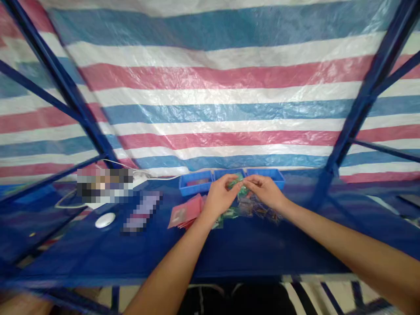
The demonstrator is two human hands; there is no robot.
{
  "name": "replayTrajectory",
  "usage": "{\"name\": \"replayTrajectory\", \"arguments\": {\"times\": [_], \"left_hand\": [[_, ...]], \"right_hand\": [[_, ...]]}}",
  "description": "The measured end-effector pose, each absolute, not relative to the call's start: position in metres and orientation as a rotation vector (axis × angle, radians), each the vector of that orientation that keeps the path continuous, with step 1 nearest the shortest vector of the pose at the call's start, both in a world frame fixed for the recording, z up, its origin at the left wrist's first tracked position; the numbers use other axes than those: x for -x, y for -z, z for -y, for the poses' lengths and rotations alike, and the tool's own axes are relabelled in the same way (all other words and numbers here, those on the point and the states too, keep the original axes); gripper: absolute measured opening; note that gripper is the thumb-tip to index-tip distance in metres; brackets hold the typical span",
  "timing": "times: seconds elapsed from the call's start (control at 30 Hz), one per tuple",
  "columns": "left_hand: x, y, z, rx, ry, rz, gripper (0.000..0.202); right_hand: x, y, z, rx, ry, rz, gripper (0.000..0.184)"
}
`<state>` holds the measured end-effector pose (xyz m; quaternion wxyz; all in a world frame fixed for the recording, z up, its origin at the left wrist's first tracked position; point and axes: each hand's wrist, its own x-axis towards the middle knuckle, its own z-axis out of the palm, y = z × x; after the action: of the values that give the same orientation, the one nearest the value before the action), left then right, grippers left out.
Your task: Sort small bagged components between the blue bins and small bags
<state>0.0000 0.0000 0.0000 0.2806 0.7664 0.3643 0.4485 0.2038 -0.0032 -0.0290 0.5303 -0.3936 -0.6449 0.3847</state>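
My left hand [220, 196] and my right hand [266, 191] meet over the middle of the blue table. Both have their fingers pinched on a small green-tinted plastic bag [240, 190]; what is inside it is too small to tell. Below the hands lie more green packets [231, 213], partly hidden by my left wrist. Beside them, under my right hand, is a heap of clear bags [261, 210] with thin brownish pieces. A stack of pink packets [186, 212] rests left of my left forearm.
Behind my hands stand three blue bins in a row: the left bin [196, 190], the middle bin [220, 174] and the right bin [278, 178]. A white round object [105, 220] and a pixelated oblong item [142, 212] lie left. Blue metal posts [364, 103] flank a striped tarp [210, 113].
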Motion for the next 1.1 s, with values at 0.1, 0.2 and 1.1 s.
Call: {"name": "replayTrajectory", "arguments": {"times": [0.1,0.2,1.1], "left_hand": [[0.001,0.004,-0.006,-1.998,-1.213,-0.986,0.031],[0.002,0.006,-0.010,-1.903,-1.224,-0.942,0.030],[-0.002,0.011,-0.007,-1.872,-1.326,-0.874,0.023]], "right_hand": [[-0.200,0.027,0.004,0.911,-0.971,1.459,0.032],[-0.197,0.026,0.005,0.832,-1.047,1.424,0.032],[-0.190,0.023,0.021,0.855,-0.670,1.614,0.030]]}}
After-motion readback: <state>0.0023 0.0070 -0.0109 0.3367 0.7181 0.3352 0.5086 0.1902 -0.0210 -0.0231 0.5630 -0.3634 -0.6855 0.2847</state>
